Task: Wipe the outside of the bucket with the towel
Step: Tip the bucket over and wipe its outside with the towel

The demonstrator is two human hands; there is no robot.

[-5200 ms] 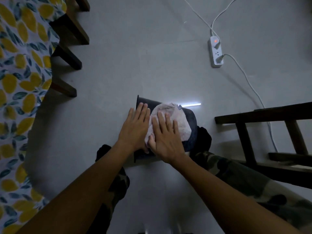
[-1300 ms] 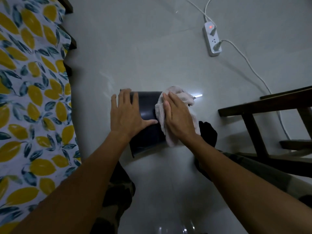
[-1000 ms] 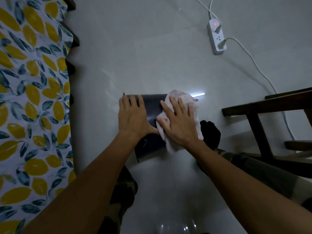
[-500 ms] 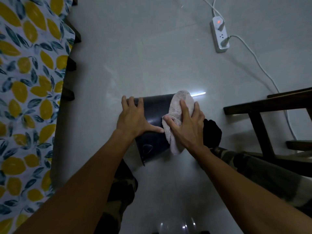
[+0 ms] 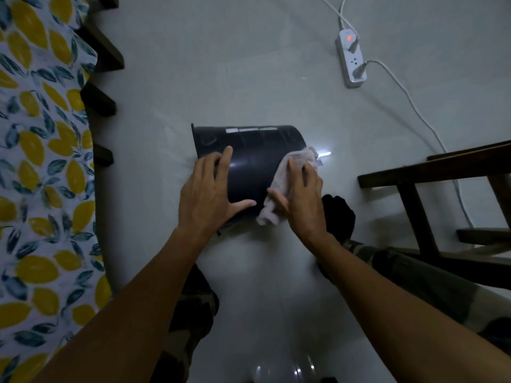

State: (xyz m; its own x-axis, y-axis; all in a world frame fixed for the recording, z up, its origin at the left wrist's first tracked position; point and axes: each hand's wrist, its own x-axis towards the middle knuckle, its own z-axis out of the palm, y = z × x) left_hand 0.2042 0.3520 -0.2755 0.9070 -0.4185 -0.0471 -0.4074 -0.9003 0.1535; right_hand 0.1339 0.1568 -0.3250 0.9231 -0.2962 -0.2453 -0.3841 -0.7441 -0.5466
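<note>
A dark bucket (image 5: 254, 150) lies on its side on the pale floor, rim to the left, base to the right. My left hand (image 5: 206, 194) rests flat on its side near the rim, fingers spread. A crumpled pale pink towel (image 5: 279, 183) is pressed against the bucket's right part, near the base, under my right hand (image 5: 302, 201). The towel's lower end hangs off below the bucket's near edge.
A bed or table with a lemon-print cloth (image 5: 41, 189) fills the left side, dark wooden legs (image 5: 99, 100) beside it. A white power strip (image 5: 350, 62) with cables lies at the far right. Dark wooden furniture (image 5: 431, 194) stands to the right. My knees frame the bucket.
The bucket has rolled, showing more of its far side and white labels. My right hand with the towel has slid toward the near right side; my left hand has shifted down.
</note>
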